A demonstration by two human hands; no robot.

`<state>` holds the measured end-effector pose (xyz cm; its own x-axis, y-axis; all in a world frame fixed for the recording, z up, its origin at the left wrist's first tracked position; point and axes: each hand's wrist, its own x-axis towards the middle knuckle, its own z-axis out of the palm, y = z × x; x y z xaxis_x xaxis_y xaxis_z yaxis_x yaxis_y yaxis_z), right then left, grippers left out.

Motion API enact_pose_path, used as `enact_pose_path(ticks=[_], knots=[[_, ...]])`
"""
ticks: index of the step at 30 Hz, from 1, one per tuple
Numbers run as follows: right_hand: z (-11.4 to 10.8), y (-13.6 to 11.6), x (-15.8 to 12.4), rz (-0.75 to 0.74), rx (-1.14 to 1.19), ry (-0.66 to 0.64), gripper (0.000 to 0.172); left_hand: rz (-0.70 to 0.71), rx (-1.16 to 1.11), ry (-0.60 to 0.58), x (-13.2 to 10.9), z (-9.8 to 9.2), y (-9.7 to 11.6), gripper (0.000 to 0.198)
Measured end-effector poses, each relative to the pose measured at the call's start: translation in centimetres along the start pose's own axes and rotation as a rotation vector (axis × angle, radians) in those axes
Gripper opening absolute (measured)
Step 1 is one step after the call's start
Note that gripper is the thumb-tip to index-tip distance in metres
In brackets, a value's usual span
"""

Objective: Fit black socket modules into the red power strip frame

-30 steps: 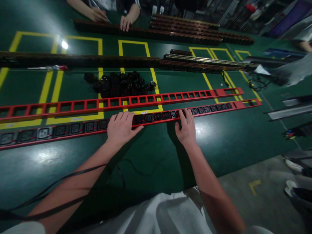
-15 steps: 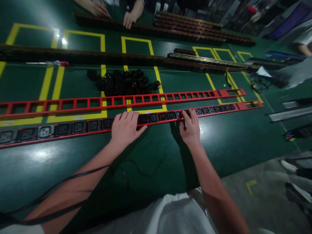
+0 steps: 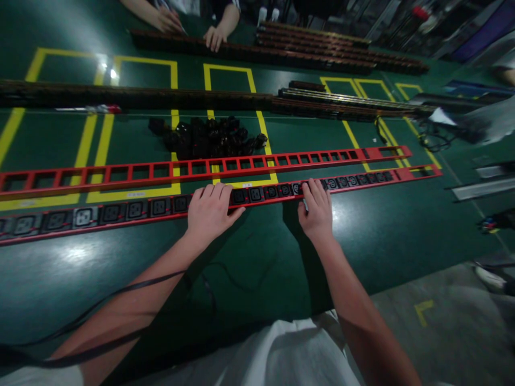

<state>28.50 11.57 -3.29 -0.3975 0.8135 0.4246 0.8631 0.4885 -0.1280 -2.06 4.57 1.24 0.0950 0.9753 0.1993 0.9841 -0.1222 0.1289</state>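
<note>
A long red strip (image 3: 265,193) filled with black sockets lies across the green table (image 3: 386,236). My left hand (image 3: 210,212) rests on its middle, fingers curled over the top and thumb against the near side. My right hand (image 3: 317,210) presses down on the strip further right, fingers together over a socket. Just behind lies a second red strip (image 3: 161,171), its rectangular openings empty. A heap of loose black sockets (image 3: 209,136) sits behind that one.
Dark long strips (image 3: 140,99) run across the table's middle and more are stacked at the back right (image 3: 341,56). Another person's hands (image 3: 213,37) work on a far strip. Yellow floor-tape rectangles mark the surface. Cables and parts lie at the right edge (image 3: 434,139).
Both my hands stay on the socket-filled strip; the view has shifted slightly, and the right fingers have edged a little along the strip.
</note>
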Motion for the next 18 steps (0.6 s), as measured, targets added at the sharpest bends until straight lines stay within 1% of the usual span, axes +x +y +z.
enact_pose_path(ticks=[4,9,15,18], knots=[[-0.05,-0.18,-0.10,-0.036,-0.008,0.014,0.057,-0.003,-0.022,0.010,-0.01,0.17,-0.06,0.050],[-0.14,-0.17,-0.07,-0.039,0.004,0.019,0.055,-0.008,-0.037,0.018,-0.04,0.25,-0.09,0.049],[-0.11,-0.08,-0.05,-0.035,0.010,0.001,0.054,-0.008,-0.023,0.000,-0.02,0.11,-0.02,0.050],[-0.04,-0.02,-0.02,-0.044,0.004,0.021,0.051,-0.007,-0.020,0.003,-0.02,0.14,-0.01,0.050]])
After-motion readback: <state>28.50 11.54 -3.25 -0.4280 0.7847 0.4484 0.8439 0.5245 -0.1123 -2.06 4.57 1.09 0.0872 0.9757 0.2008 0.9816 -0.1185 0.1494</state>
